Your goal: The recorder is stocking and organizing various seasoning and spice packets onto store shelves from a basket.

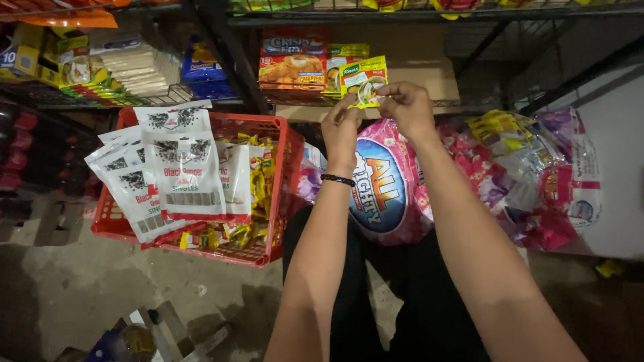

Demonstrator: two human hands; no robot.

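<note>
Both arms reach up toward a dark wire shelf (376, 106). My left hand (341, 131) and my right hand (406, 107) pinch a small green and yellow sachet (367, 89) between them, just in front of the shelf edge. A dark bead bracelet (337, 179) circles my left wrist. Behind the sachet, flat orange and red boxes (292, 64) and more green and yellow sachets (349, 50) lie stacked on the shelf.
A red plastic basket (278, 194) at left holds white pepper sachet strips (181, 164) and small yellow packets (258, 181). A large pink bag (386, 194) and clear bags of pink and yellow packets (523, 167) sit below the shelf. Bare concrete floor (100, 288) lies lower left.
</note>
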